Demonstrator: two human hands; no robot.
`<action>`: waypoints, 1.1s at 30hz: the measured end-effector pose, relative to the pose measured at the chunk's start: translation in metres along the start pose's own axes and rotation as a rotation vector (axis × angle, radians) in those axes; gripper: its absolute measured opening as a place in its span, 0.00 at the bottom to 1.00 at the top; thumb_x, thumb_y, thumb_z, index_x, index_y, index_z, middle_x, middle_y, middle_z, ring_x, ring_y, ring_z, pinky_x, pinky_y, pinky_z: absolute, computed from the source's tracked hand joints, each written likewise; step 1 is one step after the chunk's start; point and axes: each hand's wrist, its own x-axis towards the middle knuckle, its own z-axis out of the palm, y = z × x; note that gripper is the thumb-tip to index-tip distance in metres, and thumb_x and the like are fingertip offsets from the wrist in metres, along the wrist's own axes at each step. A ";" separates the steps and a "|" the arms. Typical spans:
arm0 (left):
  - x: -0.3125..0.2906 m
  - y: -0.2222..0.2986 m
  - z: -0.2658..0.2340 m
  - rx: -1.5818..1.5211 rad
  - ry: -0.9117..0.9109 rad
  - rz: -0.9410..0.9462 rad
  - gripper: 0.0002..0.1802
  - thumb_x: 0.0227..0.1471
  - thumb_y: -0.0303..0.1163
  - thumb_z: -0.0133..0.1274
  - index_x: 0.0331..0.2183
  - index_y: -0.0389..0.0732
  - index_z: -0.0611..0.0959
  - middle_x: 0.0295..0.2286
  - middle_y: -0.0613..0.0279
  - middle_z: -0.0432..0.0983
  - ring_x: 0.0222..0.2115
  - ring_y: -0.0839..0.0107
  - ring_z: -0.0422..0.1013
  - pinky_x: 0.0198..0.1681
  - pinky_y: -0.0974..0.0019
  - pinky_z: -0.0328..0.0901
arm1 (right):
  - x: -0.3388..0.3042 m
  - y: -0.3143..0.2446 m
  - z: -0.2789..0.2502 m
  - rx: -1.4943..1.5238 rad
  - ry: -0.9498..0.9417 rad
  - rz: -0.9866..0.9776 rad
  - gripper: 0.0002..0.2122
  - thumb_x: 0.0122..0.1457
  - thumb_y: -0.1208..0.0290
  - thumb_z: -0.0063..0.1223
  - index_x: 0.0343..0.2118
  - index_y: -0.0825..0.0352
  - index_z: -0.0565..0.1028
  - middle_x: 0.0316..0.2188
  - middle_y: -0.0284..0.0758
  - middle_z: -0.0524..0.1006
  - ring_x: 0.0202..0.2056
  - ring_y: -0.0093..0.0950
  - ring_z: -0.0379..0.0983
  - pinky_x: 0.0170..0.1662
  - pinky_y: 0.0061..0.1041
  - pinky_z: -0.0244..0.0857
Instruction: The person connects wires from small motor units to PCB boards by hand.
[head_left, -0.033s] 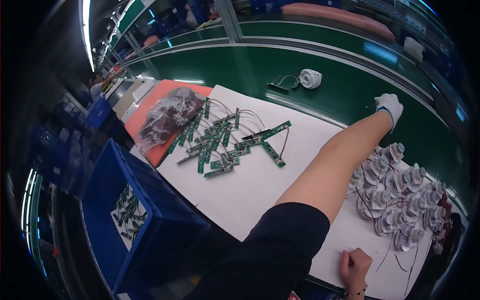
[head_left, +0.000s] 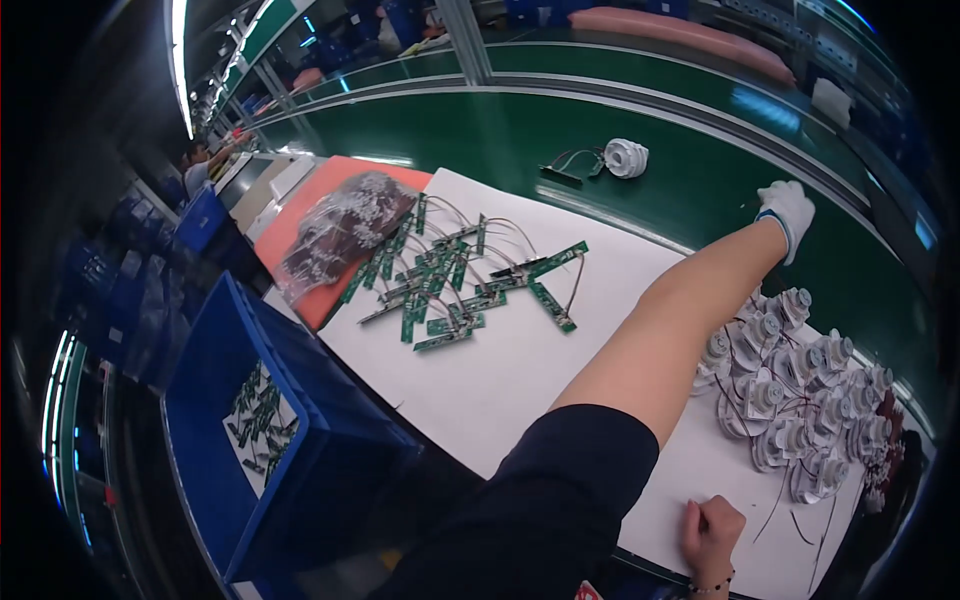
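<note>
My left hand [head_left: 787, 212], in a white glove, reaches far right over the green belt [head_left: 470, 130]. Its fingers are curled, and whatever they may hold is hidden. Below it, by the near edge, my bare right hand [head_left: 714, 532] is closed in a fist over the white sheet [head_left: 500, 390], its inside turned from view. Several white round motor-like units [head_left: 790, 400] with thin wires cluster to the right of my left forearm. Left of that arm lies a loose pile of narrow green circuit boards [head_left: 440, 280] with wires. One white round unit [head_left: 626, 158], wired to a small board [head_left: 561, 175], sits on the belt.
A clear plastic bag [head_left: 345, 230] of small parts lies on a pink foam sheet [head_left: 283, 240]. A deep blue bin [head_left: 340, 470] at the left holds more green boards [head_left: 262, 420]. Metal rails [head_left: 600, 95] edge the belt's far side. A person [head_left: 197, 165] works far left.
The view has shifted very slightly, so the boards and belt appear a little further right. Both hands keep nearly the same pose.
</note>
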 end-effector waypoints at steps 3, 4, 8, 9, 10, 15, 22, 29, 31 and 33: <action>-0.030 -0.022 -0.063 -0.211 0.311 -0.003 0.41 0.23 0.45 0.64 0.41 0.34 0.70 0.40 0.43 0.64 0.42 0.56 0.65 0.43 0.58 0.63 | 0.006 -0.005 0.001 0.024 -0.002 -0.047 0.10 0.42 0.80 0.53 0.12 0.67 0.65 0.09 0.34 0.63 0.10 0.30 0.59 0.13 0.25 0.49; -0.038 -0.027 -0.081 -0.364 0.368 -0.036 0.40 0.23 0.47 0.63 0.39 0.34 0.70 0.40 0.41 0.64 0.43 0.57 0.65 0.44 0.58 0.63 | 0.007 -0.005 0.002 0.022 0.003 -0.034 0.10 0.43 0.80 0.53 0.12 0.67 0.65 0.09 0.34 0.63 0.10 0.30 0.59 0.13 0.25 0.49; -0.153 -0.035 -0.145 -1.427 0.128 0.178 0.31 0.32 0.31 0.63 0.38 0.27 0.68 0.33 0.47 0.71 0.28 0.70 0.72 0.27 0.70 0.68 | 0.007 -0.009 0.003 0.047 0.006 -0.110 0.09 0.44 0.80 0.52 0.12 0.68 0.65 0.09 0.35 0.63 0.10 0.29 0.58 0.14 0.24 0.49; -0.204 -0.026 -0.155 -1.509 0.132 0.081 0.32 0.34 0.24 0.61 0.41 0.23 0.63 0.29 0.52 0.73 0.20 0.75 0.70 0.20 0.78 0.65 | 0.008 -0.010 0.003 0.045 0.025 -0.113 0.09 0.44 0.80 0.52 0.12 0.68 0.65 0.10 0.35 0.63 0.09 0.29 0.58 0.14 0.24 0.49; -0.240 -0.021 -0.146 -1.665 0.091 0.086 0.37 0.35 0.27 0.61 0.44 0.24 0.60 0.30 0.53 0.73 0.22 0.75 0.70 0.21 0.76 0.65 | 0.008 -0.012 0.003 0.042 0.044 -0.117 0.09 0.44 0.80 0.52 0.13 0.68 0.65 0.10 0.35 0.63 0.09 0.29 0.58 0.14 0.24 0.49; -0.363 0.012 -0.108 -1.784 -0.211 -0.042 0.36 0.33 0.36 0.60 0.43 0.30 0.65 0.30 0.57 0.72 0.26 0.74 0.70 0.29 0.74 0.66 | 0.001 0.003 -0.008 -0.047 0.116 -0.233 0.07 0.47 0.82 0.48 0.16 0.69 0.66 0.11 0.35 0.62 0.11 0.27 0.57 0.15 0.23 0.49; -0.393 -0.014 -0.035 -1.671 -0.277 -0.163 0.20 0.50 0.34 0.49 0.43 0.35 0.68 0.32 0.64 0.71 0.30 0.78 0.68 0.34 0.74 0.64 | -0.003 0.006 -0.052 -0.163 0.580 -0.268 0.03 0.48 0.85 0.47 0.25 0.73 0.71 0.18 0.37 0.69 0.17 0.28 0.61 0.21 0.22 0.56; -0.393 0.001 -0.024 -0.944 0.250 -0.104 0.24 0.55 0.45 0.41 0.41 0.32 0.72 0.28 0.60 0.72 0.29 0.74 0.68 0.32 0.72 0.63 | -0.023 0.094 -0.140 -0.562 0.587 0.441 0.07 0.44 0.67 0.55 0.25 0.64 0.77 0.26 0.37 0.76 0.31 0.36 0.72 0.35 0.31 0.65; -0.391 0.008 -0.033 -0.949 0.250 -0.090 0.25 0.55 0.45 0.41 0.39 0.30 0.73 0.27 0.59 0.72 0.27 0.74 0.68 0.31 0.71 0.63 | -0.037 0.102 -0.153 -0.672 0.516 0.572 0.09 0.43 0.66 0.56 0.27 0.63 0.77 0.27 0.37 0.76 0.32 0.36 0.72 0.36 0.31 0.66; -0.398 0.009 -0.040 -0.875 -0.009 -0.417 0.24 0.54 0.44 0.42 0.34 0.29 0.75 0.22 0.59 0.72 0.22 0.77 0.65 0.26 0.71 0.60 | -0.037 0.101 -0.159 -0.649 0.362 0.710 0.11 0.43 0.64 0.57 0.29 0.62 0.78 0.30 0.38 0.76 0.34 0.36 0.72 0.38 0.31 0.66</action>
